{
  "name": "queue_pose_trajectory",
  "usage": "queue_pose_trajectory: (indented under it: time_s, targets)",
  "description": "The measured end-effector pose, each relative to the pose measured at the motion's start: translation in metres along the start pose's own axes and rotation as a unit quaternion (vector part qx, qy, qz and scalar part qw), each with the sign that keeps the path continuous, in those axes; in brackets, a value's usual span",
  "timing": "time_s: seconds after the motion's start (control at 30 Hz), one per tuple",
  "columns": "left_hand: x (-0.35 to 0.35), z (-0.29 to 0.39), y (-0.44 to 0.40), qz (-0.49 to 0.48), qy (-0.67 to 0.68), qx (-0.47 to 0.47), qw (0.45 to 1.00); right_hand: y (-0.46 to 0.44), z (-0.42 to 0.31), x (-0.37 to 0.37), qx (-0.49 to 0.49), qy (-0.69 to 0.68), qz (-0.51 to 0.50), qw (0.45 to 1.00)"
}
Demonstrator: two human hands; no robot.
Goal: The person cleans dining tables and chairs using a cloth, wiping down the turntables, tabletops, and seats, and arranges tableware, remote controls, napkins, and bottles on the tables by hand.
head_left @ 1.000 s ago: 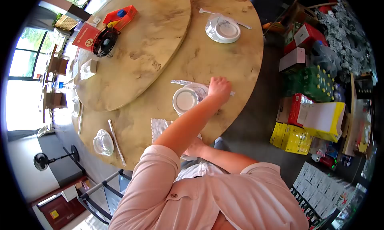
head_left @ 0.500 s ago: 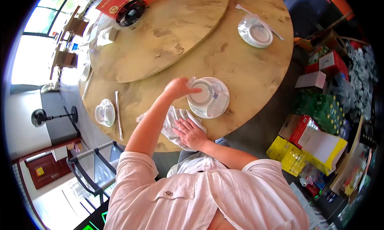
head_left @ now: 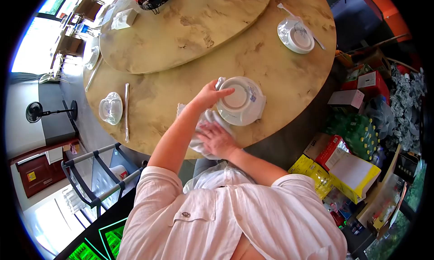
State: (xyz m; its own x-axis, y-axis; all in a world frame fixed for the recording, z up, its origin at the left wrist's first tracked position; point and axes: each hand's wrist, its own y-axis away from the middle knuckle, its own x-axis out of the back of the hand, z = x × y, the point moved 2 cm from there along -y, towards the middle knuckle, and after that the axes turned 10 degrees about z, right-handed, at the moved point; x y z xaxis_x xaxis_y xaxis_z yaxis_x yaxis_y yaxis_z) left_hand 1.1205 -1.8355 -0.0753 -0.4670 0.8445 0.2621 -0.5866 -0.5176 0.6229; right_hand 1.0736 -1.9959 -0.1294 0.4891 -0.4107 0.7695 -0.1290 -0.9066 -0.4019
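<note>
My left hand (head_left: 211,95) is closed on the left edge of a plastic-wrapped tableware set (head_left: 246,108), a white plate with an upturned bowl on it. Its thumb lies over the bowl's base. Whether the set is raised off the round table (head_left: 289,88), I cannot tell. Below it, my right hand (head_left: 218,140) lies flat with fingers spread on a crumpled white cloth (head_left: 197,145) at the table's near edge. That hand is slightly blurred.
A raised turntable (head_left: 181,38) covers the table's middle. Other wrapped sets (head_left: 111,108) sit left and far right (head_left: 298,36), with wrapped chopsticks (head_left: 126,113) beside them. Boxes and green bottles (head_left: 355,131) are piled at right. A cart (head_left: 101,176) stands at lower left.
My left hand has gone from hovering at the bowl to gripping the set's edge. My right hand has shifted slightly with the cloth. The whole view has shifted too.
</note>
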Motion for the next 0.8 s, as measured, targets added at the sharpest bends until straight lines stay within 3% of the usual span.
queue_pose_trajectory:
  time_s: [0.1, 0.13, 0.17, 0.2, 0.23, 0.3, 0.33, 0.4, 0.53, 0.67, 0.8]
  targets:
    - [0.008, 0.002, 0.009, -0.003, 0.088, 0.0, 0.996, 0.022, 0.053, 0.051, -0.027, -0.074, 0.043, 0.996]
    - [0.016, 0.002, 0.018, -0.02, 0.165, -0.006, 0.986, 0.016, 0.076, 0.084, -0.086, -0.056, 0.007, 0.995]
    - [0.025, -0.001, 0.025, -0.036, 0.24, -0.013, 0.97, 0.038, 0.109, 0.096, -0.105, 0.147, -0.069, 0.981]
    - [0.035, -0.006, 0.032, -0.039, 0.27, -0.011, 0.962, 0.039, 0.141, 0.121, -0.103, 0.11, 0.134, 0.979]
    - [0.046, -0.011, 0.041, -0.027, 0.275, -0.016, 0.961, 0.045, 0.175, 0.138, -0.111, 0.23, 0.124, 0.959]
    - [0.068, -0.028, 0.068, 0.01, 0.316, -0.003, 0.949, 0.062, 0.235, 0.15, -0.26, 0.344, 0.208, 0.878]
    - [0.078, -0.038, 0.083, 0.038, 0.314, 0.003, 0.949, 0.049, 0.232, 0.141, -0.248, 0.339, 0.209, 0.883]
    - [0.098, -0.059, 0.115, 0.085, 0.302, 0.021, 0.949, 0.022, 0.217, 0.116, -0.354, 0.421, 0.192, 0.813]
    - [0.137, -0.122, 0.163, 0.146, 0.237, 0.071, 0.958, -0.067, 0.127, 0.015, -0.22, 0.301, 0.158, 0.914]
    - [0.158, -0.163, 0.192, 0.191, 0.187, 0.099, 0.959, -0.172, 0.078, -0.06, -0.189, 0.232, 0.184, 0.936]
    - [0.173, -0.181, 0.21, 0.223, 0.221, 0.124, 0.941, -0.183, -0.023, -0.129, 0.018, 0.015, 0.078, 0.997]
